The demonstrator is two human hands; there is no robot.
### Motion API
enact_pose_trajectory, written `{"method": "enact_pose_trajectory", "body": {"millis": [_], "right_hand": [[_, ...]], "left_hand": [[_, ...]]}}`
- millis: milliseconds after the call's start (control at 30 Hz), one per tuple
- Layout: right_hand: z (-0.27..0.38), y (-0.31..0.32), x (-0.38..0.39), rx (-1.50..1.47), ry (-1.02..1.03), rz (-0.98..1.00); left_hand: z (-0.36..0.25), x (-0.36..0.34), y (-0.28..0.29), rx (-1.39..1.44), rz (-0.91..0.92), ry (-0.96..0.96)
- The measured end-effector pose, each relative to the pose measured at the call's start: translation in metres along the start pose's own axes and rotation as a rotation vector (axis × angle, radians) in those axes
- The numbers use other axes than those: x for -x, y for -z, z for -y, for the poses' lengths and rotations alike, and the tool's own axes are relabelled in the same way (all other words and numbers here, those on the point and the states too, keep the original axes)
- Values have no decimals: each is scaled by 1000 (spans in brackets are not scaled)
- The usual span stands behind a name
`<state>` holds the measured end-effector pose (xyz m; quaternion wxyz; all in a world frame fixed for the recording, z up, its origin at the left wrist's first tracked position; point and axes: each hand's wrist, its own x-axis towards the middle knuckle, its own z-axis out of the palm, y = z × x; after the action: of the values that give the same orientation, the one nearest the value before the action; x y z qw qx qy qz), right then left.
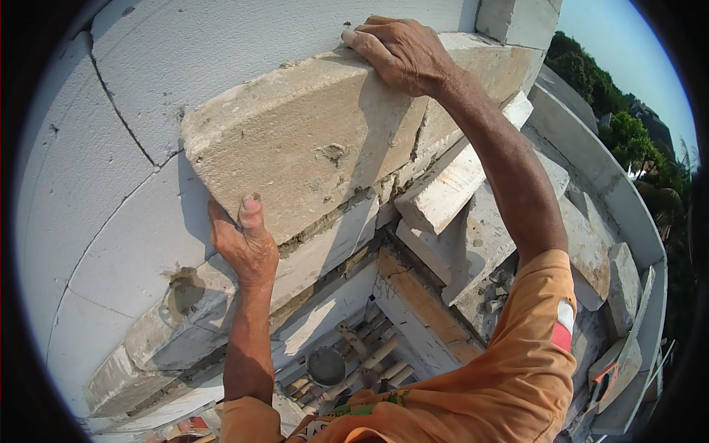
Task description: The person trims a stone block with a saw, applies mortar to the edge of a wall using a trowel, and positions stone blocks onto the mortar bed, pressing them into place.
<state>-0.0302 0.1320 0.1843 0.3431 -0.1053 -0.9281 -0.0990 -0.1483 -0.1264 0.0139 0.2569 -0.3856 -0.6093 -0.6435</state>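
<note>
A long tan concrete block (295, 140) lies along a ledge of lower blocks, its back against the white block wall (221, 44). Mortar (325, 221) shows in the joint under it. My left hand (247, 240) grips the block's lower left end, with the thumb up on its front face. Over the top edge, right of the middle, my right hand (402, 55) is curled with its fingers bent onto the block. To the right, another tan block (487, 66) continues the row. A wet mortar patch (185, 292) marks the lower blocks (181, 332) left of my left hand.
Loose block offcuts (450, 184) and slabs (587, 244) are piled to the right, beside a low curved parapet (620, 177). A saw with an orange handle (605, 380) lies there. Below the ledge, a bucket (325, 365) of grey mix stands among wooden poles (377, 354).
</note>
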Motion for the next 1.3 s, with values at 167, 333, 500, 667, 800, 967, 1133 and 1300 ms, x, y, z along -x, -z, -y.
{"method": "enact_pose_trajectory", "body": {"millis": [167, 333, 500, 667, 800, 967, 1133, 1300], "right_hand": [[2, -3, 2, 16, -74, -11], [-8, -5, 3, -27, 71, -134], [-21, 18, -1, -405, -185, 85], [-41, 23, -11, -570, -142, 117], [-68, 36, -20, -741, -126, 71], [-71, 28, -7, -710, -157, 108], [-58, 16, 3, -568, -192, 118], [-60, -5, 4, -251, -120, -25]], "left_hand": [[2, -2, 2, -9, 19, -12], [-8, -4, 10, -42, 119, 48], [-18, -10, 24, -326, 218, -58], [-14, -12, 28, -384, 219, -119], [-6, -12, 33, -283, 273, -102], [2, -9, 25, -217, 227, -105], [7, -9, 23, -186, 189, -107], [11, -4, 17, -115, 152, -78]]}}
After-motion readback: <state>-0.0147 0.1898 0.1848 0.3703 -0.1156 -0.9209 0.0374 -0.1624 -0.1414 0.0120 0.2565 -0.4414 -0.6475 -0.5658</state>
